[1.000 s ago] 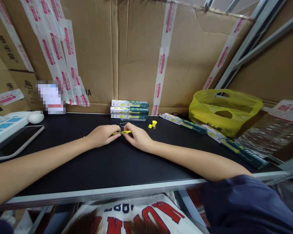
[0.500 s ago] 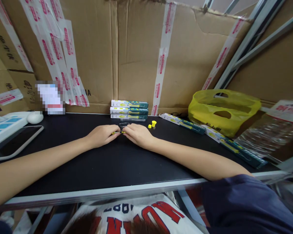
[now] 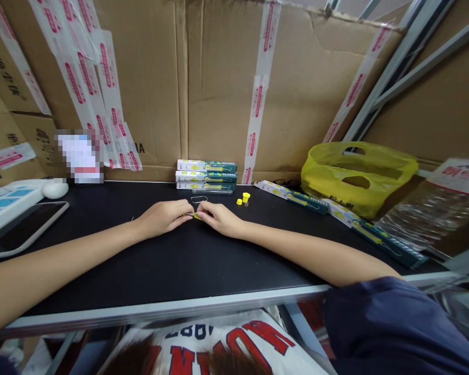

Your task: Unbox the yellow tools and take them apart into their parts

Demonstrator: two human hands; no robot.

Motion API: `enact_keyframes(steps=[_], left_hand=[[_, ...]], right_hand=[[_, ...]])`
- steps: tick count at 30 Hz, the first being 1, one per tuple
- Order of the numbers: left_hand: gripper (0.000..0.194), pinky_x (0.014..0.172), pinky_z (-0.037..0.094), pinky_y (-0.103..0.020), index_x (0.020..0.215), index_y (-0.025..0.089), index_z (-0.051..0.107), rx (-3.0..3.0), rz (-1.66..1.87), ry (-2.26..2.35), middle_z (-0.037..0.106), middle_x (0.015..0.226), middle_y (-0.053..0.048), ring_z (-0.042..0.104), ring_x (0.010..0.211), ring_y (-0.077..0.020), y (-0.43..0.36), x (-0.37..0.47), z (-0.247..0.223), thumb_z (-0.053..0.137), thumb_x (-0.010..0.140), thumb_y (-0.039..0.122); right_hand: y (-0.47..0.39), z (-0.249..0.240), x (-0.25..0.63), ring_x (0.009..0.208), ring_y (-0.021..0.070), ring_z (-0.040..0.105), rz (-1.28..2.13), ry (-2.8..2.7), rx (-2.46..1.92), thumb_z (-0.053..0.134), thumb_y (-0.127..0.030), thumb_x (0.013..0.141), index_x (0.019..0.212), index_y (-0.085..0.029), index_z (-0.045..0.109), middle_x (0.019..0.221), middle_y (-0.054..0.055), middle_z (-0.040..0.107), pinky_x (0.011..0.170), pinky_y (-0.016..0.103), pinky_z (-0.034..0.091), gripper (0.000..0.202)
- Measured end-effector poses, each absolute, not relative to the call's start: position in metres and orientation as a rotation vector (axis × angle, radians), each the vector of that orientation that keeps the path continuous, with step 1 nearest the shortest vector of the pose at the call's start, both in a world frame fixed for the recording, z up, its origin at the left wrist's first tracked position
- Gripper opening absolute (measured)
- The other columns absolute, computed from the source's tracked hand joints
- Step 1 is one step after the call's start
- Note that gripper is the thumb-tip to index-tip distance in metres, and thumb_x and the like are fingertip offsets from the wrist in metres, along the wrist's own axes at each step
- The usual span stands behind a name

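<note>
My left hand (image 3: pixel 166 217) is closed in a pinch on a thin metal piece, most of it hidden by the fingers. Facing it, my right hand (image 3: pixel 221 219) pinches a small yellow part (image 3: pixel 197 216) that meets the metal piece between the fingertips. What these pieces are is too small to tell. Just behind the hands lies a bent wire loop (image 3: pixel 199 199) on the black tabletop (image 3: pixel 172 265). Two small yellow caps (image 3: pixel 246 198) stand to the right of it, with a tiny metal bit beside them.
Slim printed boxes (image 3: pixel 206 175) are stacked against the cardboard wall (image 3: pixel 219 104). More such boxes (image 3: pixel 375 234) lie at the right by a yellow plastic bag (image 3: pixel 359 177) and a clear bottle (image 3: pixel 418 208). A phone (image 3: pixel 27 229) and a white power strip (image 3: pixel 11 205) lie at the left.
The fingertips have shifted slightly, and more of the yellow part shows at my right fingers. The wire loop lies still and is now less covered by my right hand.
</note>
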State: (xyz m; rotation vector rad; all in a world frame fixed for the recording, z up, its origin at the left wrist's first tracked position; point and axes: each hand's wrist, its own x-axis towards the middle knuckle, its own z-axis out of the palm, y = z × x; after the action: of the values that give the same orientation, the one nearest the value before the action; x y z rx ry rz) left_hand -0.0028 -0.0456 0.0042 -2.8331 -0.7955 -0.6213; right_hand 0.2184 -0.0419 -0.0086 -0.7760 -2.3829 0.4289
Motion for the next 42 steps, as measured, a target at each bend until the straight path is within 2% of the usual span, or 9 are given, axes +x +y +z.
enact_keyframes(steps=[8, 12, 16, 25, 28, 31, 37, 42], left_hand=[[0.023, 0.068, 0.043, -0.023, 0.100, 0.019, 0.057, -2.862, -0.726, -0.854, 0.064, 0.089, -0.003, 0.061, 0.080, -0.0151, -0.041, -0.003, 0.001, 0.040, 0.096, 0.034], [0.022, 0.068, 0.042, -0.023, 0.098, 0.019, 0.057, -2.861, -0.720, -0.821, 0.062, 0.087, -0.003, 0.060, 0.079, -0.0149, -0.041, -0.003, 0.001, 0.039, 0.096, 0.033], [0.024, 0.069, 0.042, -0.024, 0.097, 0.019, 0.058, -2.853, -0.661, -0.749, 0.061, 0.089, -0.004, 0.059, 0.080, -0.0152, -0.043, -0.003, 0.002, 0.037, 0.097, 0.030], [0.026, 0.067, 0.040, -0.024, 0.092, 0.020, 0.058, -2.800, -0.600, -0.693, 0.060, 0.086, -0.003, 0.058, 0.077, -0.0151, -0.044, -0.003, 0.003, 0.035, 0.097, 0.032], [0.024, 0.064, 0.039, -0.024, 0.091, 0.020, 0.057, -2.780, -0.591, -0.746, 0.058, 0.085, -0.002, 0.057, 0.075, -0.0147, -0.043, -0.003, 0.003, 0.036, 0.097, 0.031], [0.022, 0.064, 0.038, -0.024, 0.090, 0.019, 0.056, -2.769, -0.569, -0.769, 0.058, 0.084, -0.002, 0.056, 0.075, -0.0146, -0.043, -0.003, 0.003, 0.037, 0.096, 0.029], [0.020, 0.064, 0.038, -0.023, 0.089, 0.019, 0.054, -2.769, -0.548, -0.804, 0.057, 0.085, -0.002, 0.056, 0.076, -0.0149, -0.044, -0.003, 0.004, 0.038, 0.096, 0.028], [0.021, 0.063, 0.037, -0.024, 0.087, 0.019, 0.054, -2.758, -0.583, -0.809, 0.056, 0.082, -0.002, 0.055, 0.074, -0.0149, -0.042, -0.003, 0.003, 0.038, 0.096, 0.029]], right_hand=[[-0.036, -0.005, 0.219, 0.059, 0.0095, 0.039, 0.858, -2.263, -0.703, 0.038, -0.045, 0.093, 0.074, -0.018, 0.044, 0.064, -0.004, 0.044, 0.061, 0.024, 0.034, 0.034], [-0.031, -0.008, 0.219, 0.060, 0.0086, 0.037, 1.089, -2.173, -0.669, 0.044, -0.054, 0.088, 0.075, -0.018, 0.043, 0.068, -0.004, 0.040, 0.059, 0.023, 0.034, 0.039], [-0.026, -0.012, 0.217, 0.063, 0.0085, 0.039, 1.204, -2.136, -0.676, 0.047, -0.058, 0.084, 0.075, -0.018, 0.044, 0.072, -0.004, 0.041, 0.061, 0.023, 0.037, 0.041], [-0.033, -0.011, 0.218, 0.061, 0.0095, 0.040, 0.907, -2.257, -0.700, 0.037, -0.044, 0.094, 0.077, -0.019, 0.041, 0.067, -0.004, 0.041, 0.061, 0.024, 0.035, 0.031], [-0.038, -0.011, 0.218, 0.060, 0.0089, 0.039, 0.933, -2.249, -0.671, 0.046, -0.040, 0.090, 0.087, -0.019, 0.042, 0.067, -0.006, 0.043, 0.059, 0.022, 0.034, 0.021], [-0.039, -0.012, 0.218, 0.062, 0.0091, 0.045, 0.928, -2.243, -0.630, 0.055, -0.033, 0.085, 0.092, -0.020, 0.040, 0.071, -0.006, 0.049, 0.062, 0.022, 0.037, 0.021], [-0.044, -0.010, 0.218, 0.065, 0.0120, 0.049, 0.379, -2.326, -0.809, 0.054, -0.031, 0.086, 0.086, -0.020, 0.046, 0.075, -0.002, 0.053, 0.061, 0.023, 0.034, 0.013], [-0.048, -0.008, 0.217, 0.067, 0.0127, 0.051, 0.224, -2.375, -0.895, 0.048, -0.033, 0.091, 0.084, -0.020, 0.048, 0.077, 0.000, 0.057, 0.060, 0.022, 0.031, 0.015]])
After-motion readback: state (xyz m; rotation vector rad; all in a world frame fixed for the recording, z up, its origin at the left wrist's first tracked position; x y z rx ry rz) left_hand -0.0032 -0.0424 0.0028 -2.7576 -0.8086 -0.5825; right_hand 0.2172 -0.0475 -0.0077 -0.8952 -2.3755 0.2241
